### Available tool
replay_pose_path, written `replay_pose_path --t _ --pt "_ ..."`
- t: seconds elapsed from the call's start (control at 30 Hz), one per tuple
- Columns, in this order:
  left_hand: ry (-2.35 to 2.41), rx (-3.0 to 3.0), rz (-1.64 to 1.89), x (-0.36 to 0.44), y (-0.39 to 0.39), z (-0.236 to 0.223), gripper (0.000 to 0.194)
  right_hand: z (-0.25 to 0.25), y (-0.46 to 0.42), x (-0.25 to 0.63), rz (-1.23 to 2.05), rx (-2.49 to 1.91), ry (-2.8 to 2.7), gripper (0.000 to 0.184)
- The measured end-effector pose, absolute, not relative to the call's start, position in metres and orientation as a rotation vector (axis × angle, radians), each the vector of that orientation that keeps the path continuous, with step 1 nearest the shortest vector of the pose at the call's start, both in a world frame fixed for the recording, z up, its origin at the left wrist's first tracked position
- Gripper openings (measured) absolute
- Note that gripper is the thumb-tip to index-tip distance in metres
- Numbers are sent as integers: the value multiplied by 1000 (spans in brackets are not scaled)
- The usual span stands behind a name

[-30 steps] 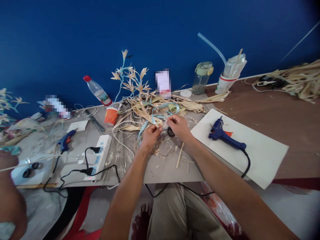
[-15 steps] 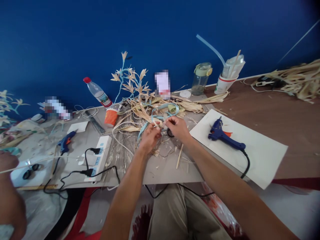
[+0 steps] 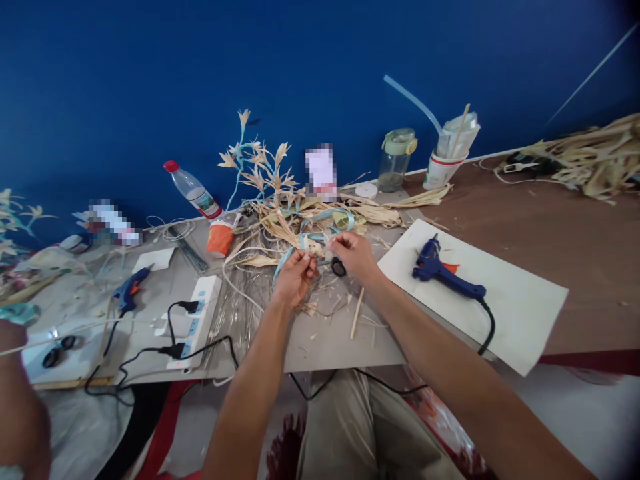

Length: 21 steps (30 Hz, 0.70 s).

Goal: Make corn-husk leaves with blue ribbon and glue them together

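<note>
My left hand point(image 3: 295, 279) is closed in a pinch over the pile of dried husk strips point(image 3: 280, 223); what its fingertips hold is too small to make out. A short gap to the right, my right hand point(image 3: 354, 256) pinches too, with something pale at its fingertips that I cannot identify. Beside the right hand lies a black ring-shaped handle point(image 3: 339, 267). Light-blue ribbon point(image 3: 327, 217) curls across the husks just beyond both hands. Behind the pile, a blue-wrapped branch with pale husk flowers point(image 3: 257, 163) stands against the wall.
On the right, a blue glue gun point(image 3: 447, 272) rests on a white board point(image 3: 520, 303). A power strip point(image 3: 206, 303) with black cords, an orange cup point(image 3: 220, 239), and a tilted bottle point(image 3: 193, 191) stand left. Another person's arm point(image 3: 23, 393) is at the left edge.
My left hand has drawn slightly left and down, widening the gap to my right hand. The right hand stays almost in place. The camera view has shifted a little.
</note>
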<state>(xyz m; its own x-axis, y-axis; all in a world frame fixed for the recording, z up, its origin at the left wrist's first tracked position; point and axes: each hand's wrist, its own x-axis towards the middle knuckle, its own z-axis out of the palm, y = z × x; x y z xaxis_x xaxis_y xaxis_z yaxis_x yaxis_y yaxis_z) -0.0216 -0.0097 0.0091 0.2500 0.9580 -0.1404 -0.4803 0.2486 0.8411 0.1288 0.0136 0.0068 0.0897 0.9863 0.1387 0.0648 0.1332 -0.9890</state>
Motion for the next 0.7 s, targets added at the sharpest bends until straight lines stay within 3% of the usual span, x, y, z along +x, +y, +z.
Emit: replay_pose_path --t 0.2,0.7 --pt "729 752 1090 -20 -11 8 23 10 12 126 1040 -1180 -1238 17" --pt "732 728 985 -18 -11 3 20 9 8 125 1057 -1251 -1344 16"
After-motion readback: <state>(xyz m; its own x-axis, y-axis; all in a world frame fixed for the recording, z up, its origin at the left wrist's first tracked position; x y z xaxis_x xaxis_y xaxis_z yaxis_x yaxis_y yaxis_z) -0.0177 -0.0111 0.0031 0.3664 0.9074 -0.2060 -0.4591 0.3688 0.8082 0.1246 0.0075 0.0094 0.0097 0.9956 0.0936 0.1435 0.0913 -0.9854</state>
